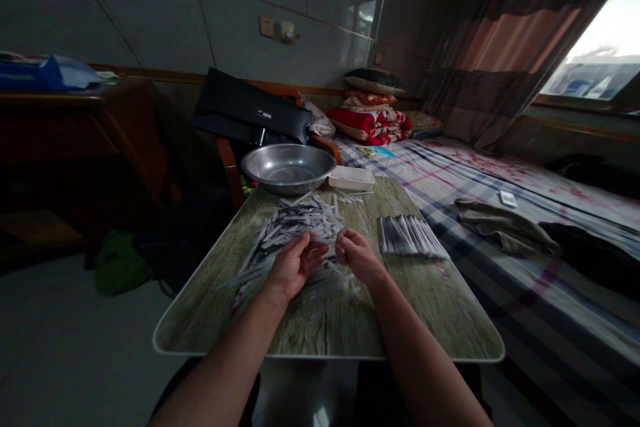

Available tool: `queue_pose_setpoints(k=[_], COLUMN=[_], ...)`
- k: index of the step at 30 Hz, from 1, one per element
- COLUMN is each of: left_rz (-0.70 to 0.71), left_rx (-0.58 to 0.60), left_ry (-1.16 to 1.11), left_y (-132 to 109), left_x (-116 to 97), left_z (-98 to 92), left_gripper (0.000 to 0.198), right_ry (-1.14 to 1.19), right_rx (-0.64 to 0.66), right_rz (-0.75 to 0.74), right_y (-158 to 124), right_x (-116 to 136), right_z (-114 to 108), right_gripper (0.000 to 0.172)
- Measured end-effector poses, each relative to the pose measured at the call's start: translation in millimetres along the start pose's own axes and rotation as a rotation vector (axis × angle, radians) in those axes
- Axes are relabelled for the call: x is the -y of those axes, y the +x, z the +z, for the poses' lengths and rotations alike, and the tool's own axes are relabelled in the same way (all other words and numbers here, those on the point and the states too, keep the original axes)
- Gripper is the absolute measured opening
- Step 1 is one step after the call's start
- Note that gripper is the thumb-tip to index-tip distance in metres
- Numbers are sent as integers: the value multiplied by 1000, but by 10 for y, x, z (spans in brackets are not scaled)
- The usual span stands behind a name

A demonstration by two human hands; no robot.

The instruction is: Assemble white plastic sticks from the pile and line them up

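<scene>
A loose heap of thin white and dark pen-like tubes (300,217) covers the middle of the table. Above its near part is my left hand (295,263), palm turned inward, the fingers loosely curled with the thumb over them; a faint pale sliver shows by the thumb, too blurred to name. Close beside it on the right, my right hand (357,253) is closed in a pinch, and what its fingertips hold is hidden. Right of that hand lies a neat row of white tubes with dark ends (413,235), side by side.
A wide metal basin (289,167) and a shallow whitish plastic tray (351,178) stand at the far end of the wood-patterned table (445,320). A bed with a checked sheet (430,173) adjoins the right side. Behind the basin is a black bag (250,110) on a chair.
</scene>
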State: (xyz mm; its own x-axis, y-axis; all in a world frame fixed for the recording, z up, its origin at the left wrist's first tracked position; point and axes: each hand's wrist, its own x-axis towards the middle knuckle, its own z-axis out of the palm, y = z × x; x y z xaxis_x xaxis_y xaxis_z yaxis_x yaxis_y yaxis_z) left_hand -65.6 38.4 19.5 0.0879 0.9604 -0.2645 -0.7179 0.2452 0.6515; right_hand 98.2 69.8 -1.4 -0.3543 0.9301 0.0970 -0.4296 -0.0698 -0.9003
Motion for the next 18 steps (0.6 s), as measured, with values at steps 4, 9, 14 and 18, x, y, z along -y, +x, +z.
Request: queue_pose_setpoints(k=[4,9,14,18], left_rz=[76,177,299,309], left_rx=[-76,-145,-196,-181], left_ry=[-150,-232,-171,-149], left_y=[52,105,165,194], left_x=[-164,-262,-213,-192], left_z=[-41,-113,-161,-186], left_gripper=[20,23,18,16], right_ry=[-32,-541,-1380,-1702], right_rx=[-277,-479,-355,-287], right_rz=[-87,-190,-61,145], right_y=[20,93,283,442], right_x=[80,17,-96,-87], right_z=[-112,-300,-294,-201], right_gripper=[36,28,29,43])
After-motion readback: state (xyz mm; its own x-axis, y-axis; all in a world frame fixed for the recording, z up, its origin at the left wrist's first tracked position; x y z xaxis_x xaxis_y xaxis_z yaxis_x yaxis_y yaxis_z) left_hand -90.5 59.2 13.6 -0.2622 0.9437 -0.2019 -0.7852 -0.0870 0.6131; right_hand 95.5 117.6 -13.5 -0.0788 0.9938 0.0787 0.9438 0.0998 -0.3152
